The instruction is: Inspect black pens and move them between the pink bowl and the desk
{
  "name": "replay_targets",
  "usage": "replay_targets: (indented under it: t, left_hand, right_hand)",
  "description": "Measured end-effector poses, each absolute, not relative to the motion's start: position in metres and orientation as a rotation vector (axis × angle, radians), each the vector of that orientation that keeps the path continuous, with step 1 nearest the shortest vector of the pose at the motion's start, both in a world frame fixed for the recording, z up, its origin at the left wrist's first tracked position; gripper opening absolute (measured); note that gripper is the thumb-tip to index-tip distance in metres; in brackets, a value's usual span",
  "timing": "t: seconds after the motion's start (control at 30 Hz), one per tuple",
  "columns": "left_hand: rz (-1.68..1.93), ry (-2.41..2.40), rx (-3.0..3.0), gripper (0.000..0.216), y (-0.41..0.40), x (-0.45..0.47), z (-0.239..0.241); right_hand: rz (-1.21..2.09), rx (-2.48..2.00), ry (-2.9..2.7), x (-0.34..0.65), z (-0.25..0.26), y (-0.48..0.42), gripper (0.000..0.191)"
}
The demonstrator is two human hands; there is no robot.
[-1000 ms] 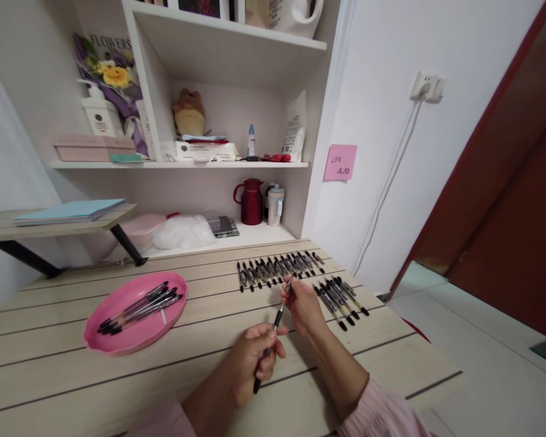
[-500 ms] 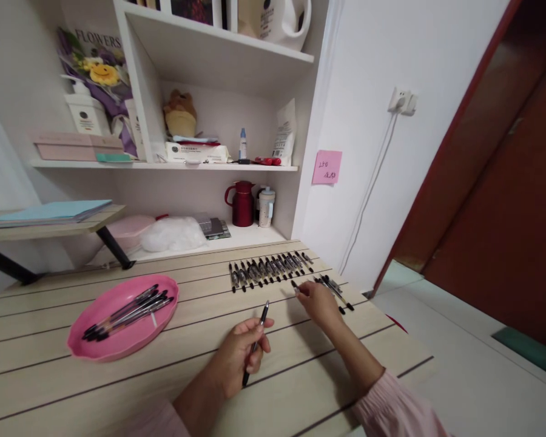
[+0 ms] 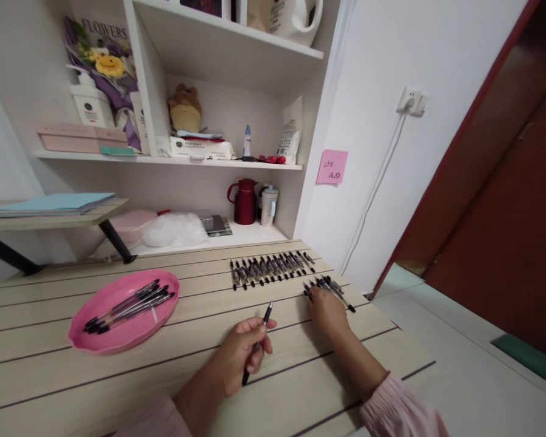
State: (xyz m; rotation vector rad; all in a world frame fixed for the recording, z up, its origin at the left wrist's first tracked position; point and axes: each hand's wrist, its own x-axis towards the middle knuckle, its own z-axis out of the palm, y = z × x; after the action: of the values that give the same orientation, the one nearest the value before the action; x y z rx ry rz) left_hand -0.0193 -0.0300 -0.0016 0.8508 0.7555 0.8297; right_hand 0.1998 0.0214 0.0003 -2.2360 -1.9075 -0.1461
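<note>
My left hand (image 3: 239,355) is closed round a black pen (image 3: 257,346) whose tip points up and away over the wooden table (image 3: 50,376). My right hand (image 3: 327,309) lies on the group of black pens (image 3: 334,288) at the table's right side, fingers curled down on them; what is under the fingertips is hidden. Behind that group lies a neat row of black pen parts (image 3: 268,269). A pink oval tray (image 3: 95,340) at the left holds several more black pens (image 3: 130,303).
White shelves (image 3: 173,161) behind the table carry boxes, a bottle, a red jug (image 3: 244,201) and a cup. A small raised stand (image 3: 50,218) with a blue folder is at the left. A pink sticky note (image 3: 332,167) hangs on the wall. The table's right edge drops to the floor.
My right hand has left the pen in my left hand and moved right and away, down onto the right-hand group of pens. The left hand still holds its pen.
</note>
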Motion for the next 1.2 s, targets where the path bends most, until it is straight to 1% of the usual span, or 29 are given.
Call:
replay_targets:
  t: [0.23,0.5,0.73,0.87,1.07,1.2]
  left_hand:
    - [0.816,0.759,0.857,0.029,-0.029,-0.018,-0.003]
    - [0.808,0.751,0.858,0.03,-0.029,-0.019,-0.002]
    - [0.797,0.738,0.849,0.031,-0.03,-0.02,0.002]
    - [0.804,0.742,0.856,0.03,-0.03,-0.02,0.0]
    - [0.803,0.743,0.858,0.029,-0.029,-0.019,-0.001]
    - [0.816,0.751,0.853,0.03,-0.03,-0.019,0.0]
  right_hand:
    - [-0.143,-2.231,-1.829,0.205,0.0,0.019,0.015]
    - [-0.166,-2.317,-1.787,0.208,0.002,0.014,0.022]
    - [-0.146,-2.336,-1.808,0.208,-0.001,0.014,0.022]
    - [-0.132,-2.338,-1.74,0.211,0.009,0.011,0.024]
    - [-0.141,-2.37,-1.579,0.25,0.027,-0.003,0.025]
    - [0.03,-2.314,-1.577,0.284,0.02,-0.016,0.021]
